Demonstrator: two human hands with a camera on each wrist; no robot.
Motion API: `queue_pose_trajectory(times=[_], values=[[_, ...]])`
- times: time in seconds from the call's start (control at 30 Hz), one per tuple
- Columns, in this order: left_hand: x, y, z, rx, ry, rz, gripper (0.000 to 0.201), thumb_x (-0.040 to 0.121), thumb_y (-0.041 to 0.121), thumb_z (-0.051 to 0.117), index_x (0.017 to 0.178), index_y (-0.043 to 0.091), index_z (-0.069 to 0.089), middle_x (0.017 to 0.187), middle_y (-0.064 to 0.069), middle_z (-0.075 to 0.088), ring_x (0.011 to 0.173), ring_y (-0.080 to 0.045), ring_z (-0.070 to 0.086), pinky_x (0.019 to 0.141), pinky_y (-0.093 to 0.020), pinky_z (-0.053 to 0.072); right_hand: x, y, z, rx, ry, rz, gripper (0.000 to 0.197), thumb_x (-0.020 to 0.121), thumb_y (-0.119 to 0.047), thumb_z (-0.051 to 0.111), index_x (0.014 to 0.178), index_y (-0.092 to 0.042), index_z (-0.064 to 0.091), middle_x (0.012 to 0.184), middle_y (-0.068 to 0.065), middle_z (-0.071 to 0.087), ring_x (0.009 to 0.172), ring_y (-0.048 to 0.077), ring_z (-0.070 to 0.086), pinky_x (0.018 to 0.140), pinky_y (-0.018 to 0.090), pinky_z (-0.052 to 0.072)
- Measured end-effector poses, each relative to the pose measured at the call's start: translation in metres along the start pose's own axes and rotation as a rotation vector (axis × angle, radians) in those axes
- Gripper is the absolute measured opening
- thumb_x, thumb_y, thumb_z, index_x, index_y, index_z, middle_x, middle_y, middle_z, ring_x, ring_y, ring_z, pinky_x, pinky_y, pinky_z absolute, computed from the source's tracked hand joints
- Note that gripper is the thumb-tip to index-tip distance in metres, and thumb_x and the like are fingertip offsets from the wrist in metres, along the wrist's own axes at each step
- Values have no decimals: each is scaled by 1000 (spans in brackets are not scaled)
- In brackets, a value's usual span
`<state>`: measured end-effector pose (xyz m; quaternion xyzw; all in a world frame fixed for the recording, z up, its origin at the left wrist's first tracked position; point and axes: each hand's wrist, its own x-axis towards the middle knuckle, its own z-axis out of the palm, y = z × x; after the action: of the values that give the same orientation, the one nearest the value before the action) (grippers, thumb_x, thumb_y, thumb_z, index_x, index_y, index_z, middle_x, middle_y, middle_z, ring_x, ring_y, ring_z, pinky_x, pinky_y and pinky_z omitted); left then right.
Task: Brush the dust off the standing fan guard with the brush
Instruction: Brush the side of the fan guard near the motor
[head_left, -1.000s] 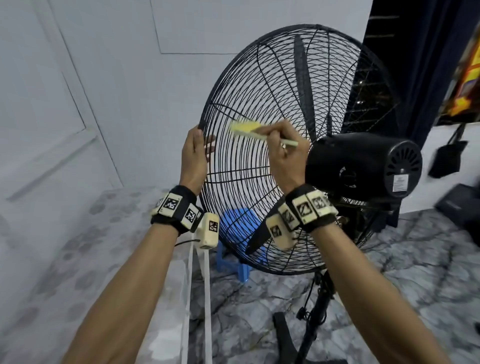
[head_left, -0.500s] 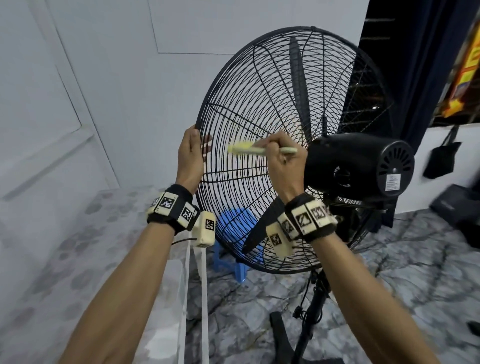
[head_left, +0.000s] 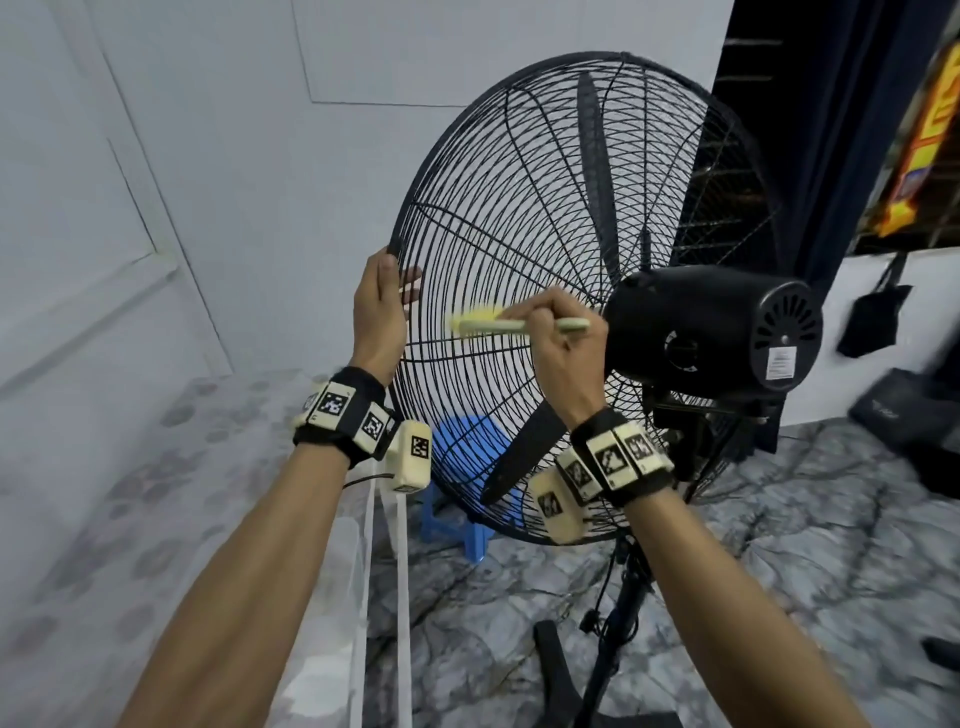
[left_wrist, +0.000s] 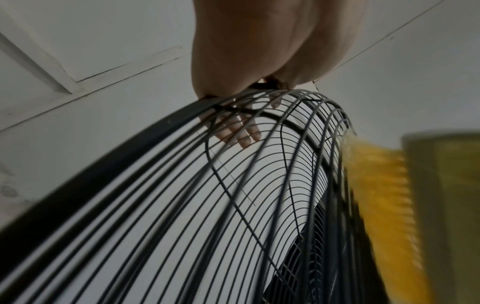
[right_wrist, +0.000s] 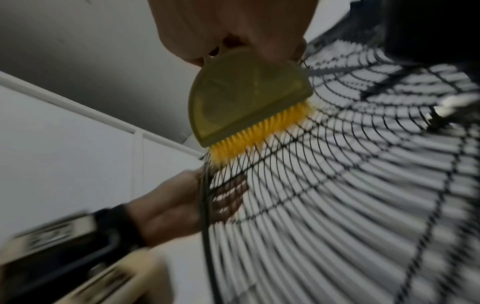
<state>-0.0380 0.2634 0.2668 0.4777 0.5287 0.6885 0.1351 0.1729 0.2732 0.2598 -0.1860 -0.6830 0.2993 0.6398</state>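
Fan guard: The black wire fan guard (head_left: 498, 218) stood up tall on its stand, in front of a pale wall (head_left: 234, 156). It faced a bit to the left.
Left hand: The left hand (head_left: 378, 306) held the left rim of the guard. The thumb side lay on the near side, and the fingers (left_wrist: 241, 131) curled round the rim and showed through the wires.
Right hand: The right hand (head_left: 558, 345) was closed round the handle of the brush (head_left: 498, 325), with fingers and thumb pinching it tight.
Brush: The brush was yellow-green, with yellow bristles (right_wrist: 259, 135). It lay flat and pointed left. Its bristles touched the wires of the guard, left of the middle, near the left hand.
Motor: The round black motor (head_left: 711, 327) stuck out toward the camera, just right of the right hand.
Floor: A blue stool (head_left: 457, 467) showed through the lower wires. The floor (head_left: 779, 571) was grey marble.
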Motion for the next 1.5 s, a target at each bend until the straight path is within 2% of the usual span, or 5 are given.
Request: queue_pose_trajectory(times=[0.5, 0.67, 1.2, 1.37, 1.5], values=[[-4, 6, -3, -12, 18, -20, 31, 115, 38, 28, 133, 31, 52, 125, -2, 70, 117, -18, 67, 88, -26, 53, -8, 10, -16, 47, 120, 53, 21, 84, -16, 48, 71, -17, 64, 74, 9, 70, 74, 30, 67, 75, 43, 59], [-8, 7, -6, -18, -16, -27, 35, 115, 41, 27, 138, 29, 51, 127, 1, 70, 114, -14, 68, 92, -32, 53, 25, -15, -19, 111, 222, 67, 22, 90, -5, 52, 74, 4, 63, 76, 8, 62, 72, 7, 57, 70, 15, 50], [-10, 7, -9, 7, -44, 15, 33, 114, 44, 28, 134, 33, 51, 127, -1, 68, 119, -19, 66, 95, -36, 53, 40, -19, -20, 140, 322, 26, 21, 89, 5, 48, 78, 8, 66, 78, 11, 65, 77, 13, 60, 72, 20, 51], [-15, 15, -10, 40, -78, -63, 54, 94, 72, 51, 130, 32, 47, 121, 4, 64, 112, -14, 63, 100, -38, 52, 6, 4, -22, -179, 0, -13, 25, 100, -29, 54, 109, -12, 70, 110, 4, 64, 95, 11, 61, 75, 21, 53], [-20, 20, -12, 223, -144, -29, 88, 77, 57, 86, 143, 25, 36, 128, 2, 60, 115, -12, 58, 94, -28, 48, -18, -1, -40, -575, -296, -202, 36, 100, -28, 63, 135, -21, 62, 132, 7, 56, 119, 20, 55, 98, 28, 51]])
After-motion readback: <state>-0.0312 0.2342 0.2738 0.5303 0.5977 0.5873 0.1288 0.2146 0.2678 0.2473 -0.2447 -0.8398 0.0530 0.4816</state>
